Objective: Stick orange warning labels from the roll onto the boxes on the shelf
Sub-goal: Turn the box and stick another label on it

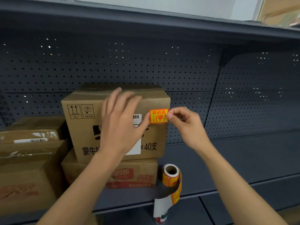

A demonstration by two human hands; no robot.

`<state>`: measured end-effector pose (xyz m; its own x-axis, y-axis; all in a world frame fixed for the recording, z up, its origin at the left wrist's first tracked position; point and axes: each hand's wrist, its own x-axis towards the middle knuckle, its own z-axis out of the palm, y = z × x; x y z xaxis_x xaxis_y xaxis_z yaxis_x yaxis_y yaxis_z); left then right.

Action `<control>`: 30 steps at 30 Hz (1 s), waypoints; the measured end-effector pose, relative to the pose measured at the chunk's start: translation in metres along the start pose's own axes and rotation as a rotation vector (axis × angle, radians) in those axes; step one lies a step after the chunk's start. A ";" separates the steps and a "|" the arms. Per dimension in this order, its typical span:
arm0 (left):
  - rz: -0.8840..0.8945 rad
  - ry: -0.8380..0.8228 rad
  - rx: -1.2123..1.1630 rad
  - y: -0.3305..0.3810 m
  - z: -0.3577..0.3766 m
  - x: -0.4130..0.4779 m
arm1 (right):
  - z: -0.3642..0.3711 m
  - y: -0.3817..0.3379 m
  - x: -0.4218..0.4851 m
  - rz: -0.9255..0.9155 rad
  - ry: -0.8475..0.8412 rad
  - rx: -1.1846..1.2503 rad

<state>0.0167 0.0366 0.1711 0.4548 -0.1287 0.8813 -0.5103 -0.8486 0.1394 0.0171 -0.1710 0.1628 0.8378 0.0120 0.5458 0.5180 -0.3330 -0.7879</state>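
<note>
An orange warning label [158, 116] with red print lies against the upper right front of the top cardboard box [84, 127]. My right hand [186, 125] pinches the label's right edge between thumb and forefinger. My left hand [121, 120] is spread flat across the box front, its thumb touching the label's left edge. The label roll [171, 175] stands on the grey shelf [227, 168] below, right of the stacked boxes, with its backing strip hanging over the shelf's front edge.
The top box sits on a red-printed box [139, 176]. More cardboard boxes [27, 159] are stacked at the left. A dark pegboard wall [146, 67] backs the shelf, and another shelf [146, 21] runs overhead. Bare shelf extends to the right.
</note>
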 end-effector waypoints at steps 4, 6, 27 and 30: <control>-0.058 -0.148 0.075 -0.005 0.010 0.009 | 0.003 0.001 0.010 0.012 0.012 0.058; -0.068 -0.165 0.102 -0.005 0.014 0.010 | 0.005 0.002 0.012 0.015 0.014 0.077; -0.119 -0.023 0.143 -0.002 0.037 0.012 | 0.013 0.011 0.019 -0.015 0.146 0.036; -0.130 -0.024 0.123 -0.002 0.037 0.014 | 0.016 0.011 0.018 -0.031 0.188 -0.002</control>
<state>0.0506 0.0173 0.1664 0.5290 -0.0251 0.8482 -0.3541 -0.9149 0.1937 0.0408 -0.1591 0.1593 0.7743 -0.1543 0.6138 0.5425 -0.3375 -0.7693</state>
